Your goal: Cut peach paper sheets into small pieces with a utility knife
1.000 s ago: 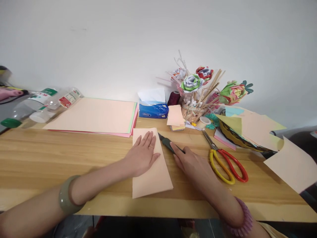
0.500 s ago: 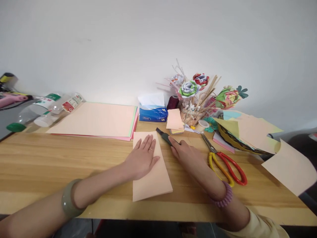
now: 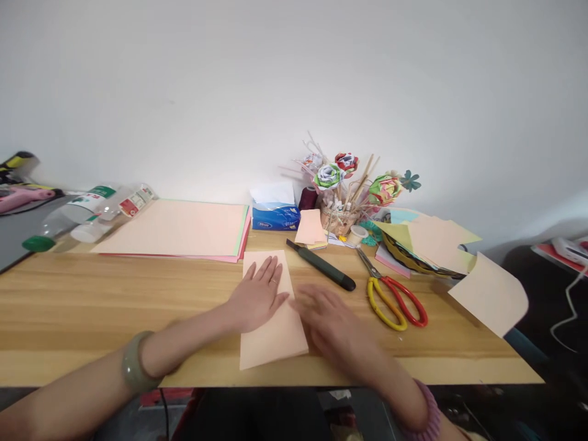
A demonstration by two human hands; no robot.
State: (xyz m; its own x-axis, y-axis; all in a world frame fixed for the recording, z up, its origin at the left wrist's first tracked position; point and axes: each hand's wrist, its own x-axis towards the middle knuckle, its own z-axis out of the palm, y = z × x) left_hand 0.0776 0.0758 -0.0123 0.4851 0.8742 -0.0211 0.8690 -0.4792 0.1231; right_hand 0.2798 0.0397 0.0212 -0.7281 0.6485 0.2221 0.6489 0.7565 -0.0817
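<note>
A folded peach paper (image 3: 275,337) lies on the wooden table (image 3: 92,294) in front of me. My left hand (image 3: 257,297) rests flat on it, fingers spread. My right hand (image 3: 328,321) hovers at the paper's right edge, blurred by motion, fingers stretched out and holding nothing. A dark utility knife (image 3: 321,272) lies on the table just beyond my right hand, apart from it. Red and yellow scissors (image 3: 392,294) lie to the right of the knife.
A stack of coloured paper sheets (image 3: 179,229) lies at the back left, with plastic bottles (image 3: 87,211) beside it. A blue tissue pack (image 3: 275,214), a vase of paper flowers (image 3: 340,202) and loose paper sheets (image 3: 459,257) stand at the back right.
My right hand let go of the utility knife, which now lies on the table, and moved back toward the paper's right edge. My left hand stayed flat on the paper.
</note>
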